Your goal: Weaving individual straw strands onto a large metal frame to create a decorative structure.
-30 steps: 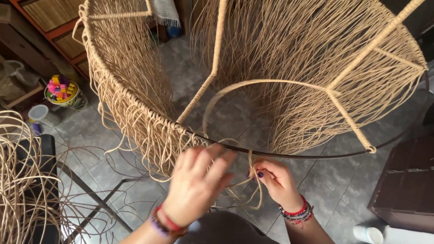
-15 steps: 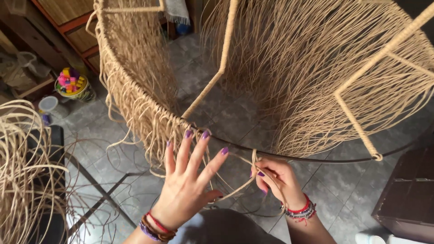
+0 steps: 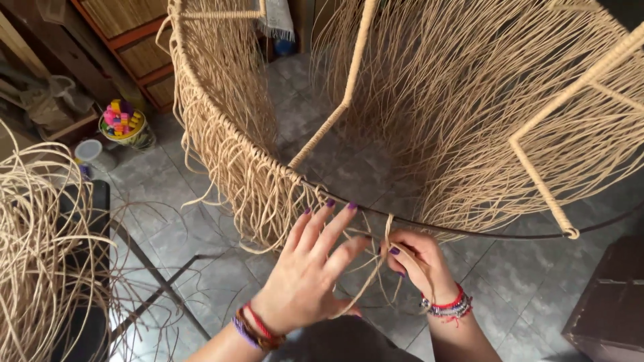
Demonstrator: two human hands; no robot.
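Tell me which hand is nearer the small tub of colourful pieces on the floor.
Left. The left hand is spread open nearer the tub, which sits up and to its left; the right hand, pinching a fibre strand, is farther away.

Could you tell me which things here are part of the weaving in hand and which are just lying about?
In use:
left hand, fingers spread
right hand, pinching a strand
dark ring the strand loops over
woven frame

Lying about:
loose fibre bundle
bowl of coloured bits
white cup
dark box
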